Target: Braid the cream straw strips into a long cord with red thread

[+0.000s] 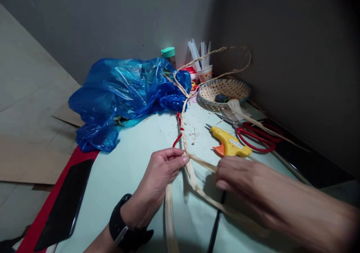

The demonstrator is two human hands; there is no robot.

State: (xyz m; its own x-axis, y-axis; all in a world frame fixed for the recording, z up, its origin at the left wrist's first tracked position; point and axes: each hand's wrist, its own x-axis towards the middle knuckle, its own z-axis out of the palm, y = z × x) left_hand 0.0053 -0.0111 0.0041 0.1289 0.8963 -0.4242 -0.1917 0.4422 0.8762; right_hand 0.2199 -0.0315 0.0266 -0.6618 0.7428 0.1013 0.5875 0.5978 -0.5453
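A pale, straw-like braid (183, 122) runs up the table from my left hand (165, 166), whose thumb and fingers pinch its lower end. Out to the right, my right hand (239, 174) is closed on one loose strand (203, 163) and holds it taut from the braid. Two more strands hang below the pinch: one flat strip (170, 215) drops toward me, and another (194, 180) trails right beneath my right arm. Beside the braid lies a red twisted cord (179, 125). The braid's far part rises in a big loop (222, 50).
A blue plastic bag (126, 88) fills the far left. At right are a yellow glue gun (229, 140), red-handled scissors (260, 138) and a woven basket (225, 90) holding a dark spool. Behind stand a paper cup (205, 74) of sticks and a green-lidded jar (168, 52). A black phone-like slab (66, 204) lies left.
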